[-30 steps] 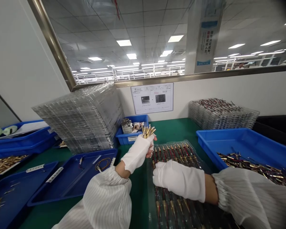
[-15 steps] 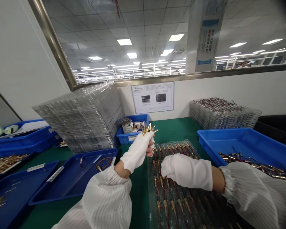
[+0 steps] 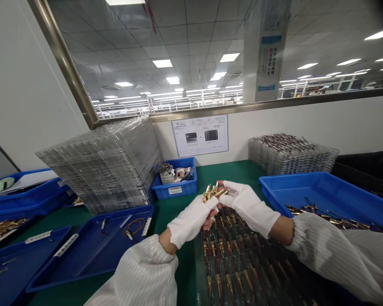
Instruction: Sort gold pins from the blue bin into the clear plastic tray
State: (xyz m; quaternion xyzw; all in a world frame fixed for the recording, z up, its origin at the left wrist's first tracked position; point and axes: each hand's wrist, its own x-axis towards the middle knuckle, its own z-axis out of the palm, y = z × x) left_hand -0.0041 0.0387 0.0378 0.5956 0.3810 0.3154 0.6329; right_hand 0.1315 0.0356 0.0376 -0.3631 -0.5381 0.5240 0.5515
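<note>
My left hand, in a white fingerless glove, is closed round a bunch of slim gold-coloured metal tubes, whose ends stick up above the fingers. My right hand, gloved the same way, meets the bunch from the right, its thumb and fingertips closed on the tubes at that side; how many it grips is hidden. Below both hands lies a clear plastic tray with rows of gold-tipped parts on red and dark wires. The right forearm covers part of this tray.
A blue bin with wired parts stands right. Stacked clear trays rise at back left and back right. A small blue box sits behind the hands. A shallow blue tray holds a coiled wire at left.
My right hand has moved up and left from over the tray's rows to the bunch in my left hand. The left hand is slightly lower. The view has shifted a little.
</note>
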